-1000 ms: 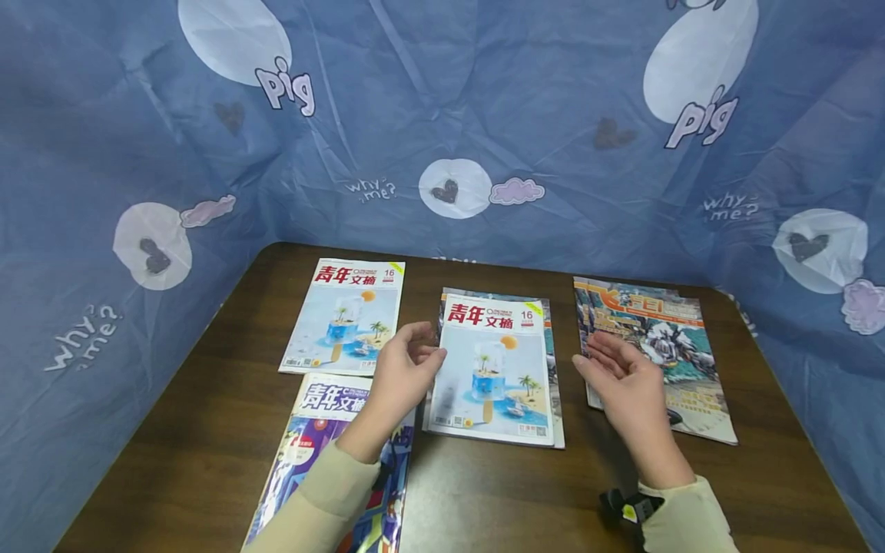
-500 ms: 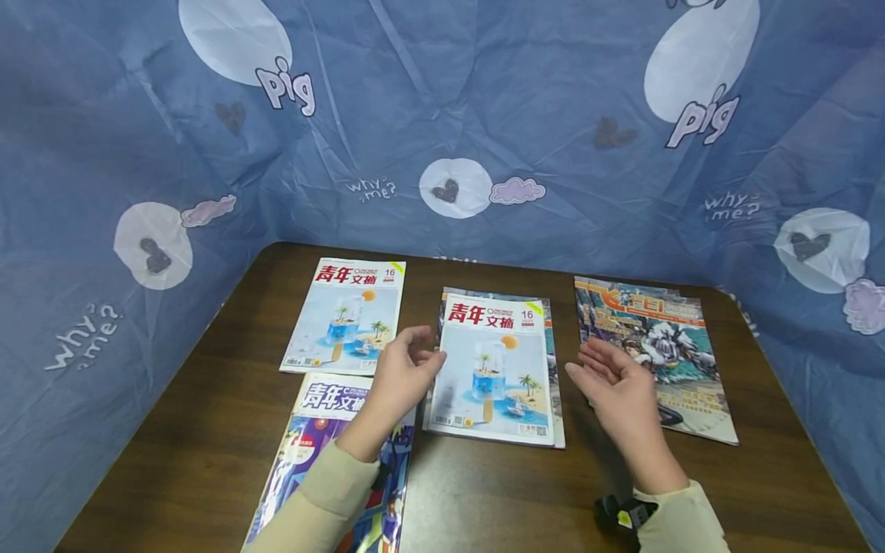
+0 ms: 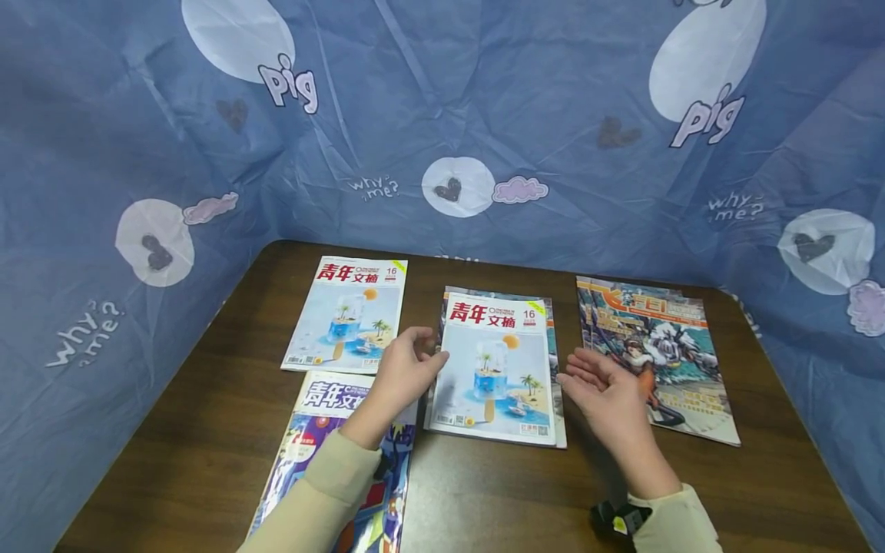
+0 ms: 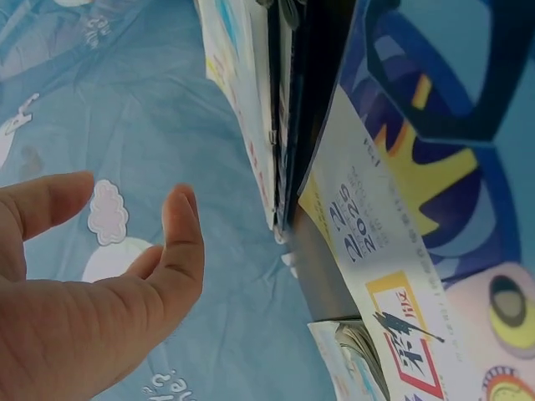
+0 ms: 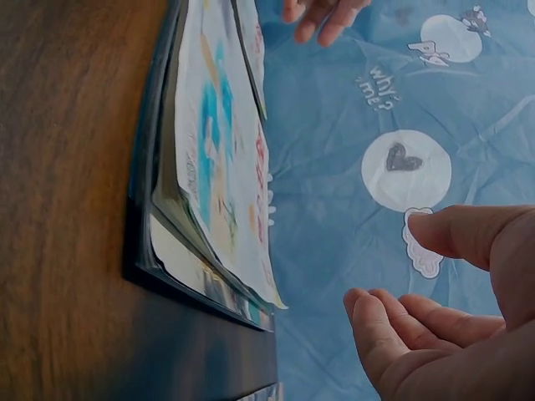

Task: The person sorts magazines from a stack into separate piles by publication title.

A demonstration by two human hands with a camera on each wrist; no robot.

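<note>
In the head view a white magazine (image 3: 494, 376) with an ice-pop cover lies in the middle of the table, on top of a larger magazine (image 3: 551, 330) whose edges peek out. My left hand (image 3: 406, 372) hovers by its left edge, thumb and fingers bent with a gap between them, holding nothing. Just off the right edge is my right hand (image 3: 611, 395), fingers loosely extended and also holding nothing. Both wrist views show bare air between thumb and fingers. Below my left forearm lies a purple magazine (image 3: 300, 453), partly covered by the sleeve.
Another white ice-pop magazine (image 3: 349, 315) sits at the back left, above the purple one. Overlapping magazines with an orange title, topped by an armoured-figure cover (image 3: 691, 361), lie at the right. A blue printed cloth (image 3: 387, 100) walls the brown table (image 3: 484, 491) behind and at the sides.
My right hand has moved left, from over the right-hand magazines to the right edge of the middle ones. The left hand stays nearly still, and the magazines have not moved.
</note>
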